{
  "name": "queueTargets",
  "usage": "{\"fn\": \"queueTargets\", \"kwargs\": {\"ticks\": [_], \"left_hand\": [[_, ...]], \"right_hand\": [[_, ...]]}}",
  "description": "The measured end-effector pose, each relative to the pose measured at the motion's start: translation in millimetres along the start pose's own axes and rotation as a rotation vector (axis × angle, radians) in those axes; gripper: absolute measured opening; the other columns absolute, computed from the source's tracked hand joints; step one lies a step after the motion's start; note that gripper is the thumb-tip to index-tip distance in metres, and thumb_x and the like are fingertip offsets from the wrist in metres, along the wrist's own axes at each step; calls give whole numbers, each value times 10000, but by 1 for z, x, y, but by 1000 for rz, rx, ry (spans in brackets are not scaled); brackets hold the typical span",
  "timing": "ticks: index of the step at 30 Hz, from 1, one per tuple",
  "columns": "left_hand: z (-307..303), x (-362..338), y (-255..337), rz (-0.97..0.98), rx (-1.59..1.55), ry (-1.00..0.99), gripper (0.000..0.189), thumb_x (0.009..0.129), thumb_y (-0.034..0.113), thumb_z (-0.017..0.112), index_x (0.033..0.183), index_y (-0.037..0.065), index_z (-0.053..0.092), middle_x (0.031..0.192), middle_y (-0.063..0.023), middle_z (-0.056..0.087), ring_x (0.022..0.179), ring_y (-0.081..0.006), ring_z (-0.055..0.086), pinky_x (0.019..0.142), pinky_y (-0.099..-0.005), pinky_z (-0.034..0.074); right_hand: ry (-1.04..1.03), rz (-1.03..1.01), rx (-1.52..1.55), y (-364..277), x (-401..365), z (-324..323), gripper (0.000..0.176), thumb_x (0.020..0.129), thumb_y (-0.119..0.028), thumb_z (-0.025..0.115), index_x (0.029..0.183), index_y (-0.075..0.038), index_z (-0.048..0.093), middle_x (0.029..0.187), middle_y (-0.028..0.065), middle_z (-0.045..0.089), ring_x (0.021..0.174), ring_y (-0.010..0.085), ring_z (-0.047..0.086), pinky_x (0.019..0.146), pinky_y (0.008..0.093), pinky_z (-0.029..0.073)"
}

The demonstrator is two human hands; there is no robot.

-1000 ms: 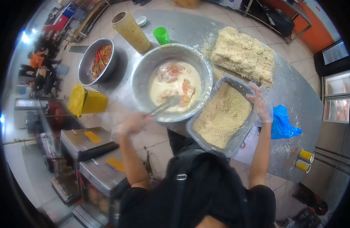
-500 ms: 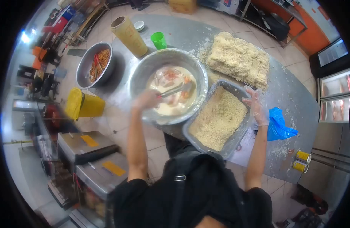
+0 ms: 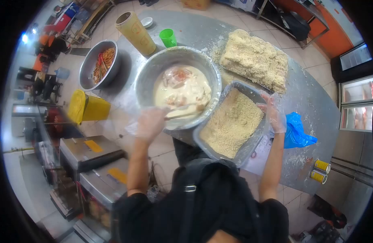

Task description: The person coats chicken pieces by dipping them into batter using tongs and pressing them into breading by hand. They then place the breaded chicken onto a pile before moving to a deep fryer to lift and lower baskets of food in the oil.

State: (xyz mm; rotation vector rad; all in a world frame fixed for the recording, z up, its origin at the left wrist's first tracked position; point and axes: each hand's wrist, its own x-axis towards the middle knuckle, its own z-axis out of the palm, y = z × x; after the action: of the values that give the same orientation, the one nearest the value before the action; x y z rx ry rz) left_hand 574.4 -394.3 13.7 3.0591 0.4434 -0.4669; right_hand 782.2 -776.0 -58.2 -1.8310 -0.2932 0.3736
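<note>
In a clear plastic glove, my left hand (image 3: 151, 123) is closed round the handle end of metal tongs (image 3: 180, 114) at the near left rim of a large metal bowl (image 3: 146, 77). The tongs reach over thick, pale batter (image 3: 190, 90), with coated pieces of what looks like raw meat (image 3: 176, 77) in it. My right hand (image 3: 274, 113), also gloved, is beside the right rim of a grey tub (image 3: 203, 142). Its fingers are apart and overlap that rim. Pale, crumbly flour (image 3: 235, 125) fills much of the tub.
A tray heaped with crumb-coated pieces (image 3: 255, 60) lies behind the tub. A wrap roll (image 3: 136, 33), a green cup (image 3: 168, 38) and a bowl of brownish food (image 3: 84, 75) stand at the left. At right are a blue bag (image 3: 298, 130) and two cans (image 3: 320, 171).
My left hand has drawn back toward me, bringing the tongs from the bowl's middle to its near side. My right hand stays by the tub's rim.
</note>
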Motion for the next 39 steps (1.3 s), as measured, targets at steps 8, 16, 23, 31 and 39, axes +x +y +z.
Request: {"fn": "queueTargets", "kwargs": {"ticks": [8, 16, 23, 31, 39], "left_hand": [[18, 3, 1, 39, -44, 52, 380, 848, 252, 617, 1220, 171, 607, 942, -139, 686, 817, -313, 679, 710, -451, 528], [49, 16, 21, 143, -145, 226, 207, 840, 85, 522, 903, 22, 710, 818, -189, 688, 767, -284, 697, 662, -381, 542], [49, 20, -46, 250, -633, -330, 269, 879, 327, 586, 942, 86, 690, 774, -79, 664, 752, -218, 639, 682, -380, 481], [25, -27, -78, -130, -1387, -523, 353, 972, 353, 553, 1149, 59, 634, 713, -15, 598, 451, -12, 391, 377, -174, 261], [27, -62, -81, -111, -1563, -469, 371, 976, 332, 559, 1218, 54, 595, 693, 8, 567, 451, -11, 383, 380, -166, 280]], "right_hand": [[-69, -111, -88, 58, 7, -5, 426, 1044, -314, 356, 1295, -15, 526, 1227, 110, 601, 971, 198, 655, 864, 330, 500], [-69, 137, -49, 40, 13, 5, 550, 1033, -454, 314, 1312, -34, 535, 1268, 101, 589, 939, 189, 668, 842, 310, 492], [4, 122, -53, 22, 6, 3, 628, 1026, -512, 252, 1301, -32, 549, 1249, 115, 620, 913, 218, 682, 797, 325, 502], [21, 70, 37, 28, -3, -5, 605, 1034, -477, 267, 1319, -8, 522, 1307, 133, 580, 928, 230, 681, 845, 330, 499], [-47, 127, 184, 73, 4, -20, 544, 1038, -436, 320, 1396, -44, 437, 1383, 102, 481, 1096, 223, 588, 983, 360, 434]]}}
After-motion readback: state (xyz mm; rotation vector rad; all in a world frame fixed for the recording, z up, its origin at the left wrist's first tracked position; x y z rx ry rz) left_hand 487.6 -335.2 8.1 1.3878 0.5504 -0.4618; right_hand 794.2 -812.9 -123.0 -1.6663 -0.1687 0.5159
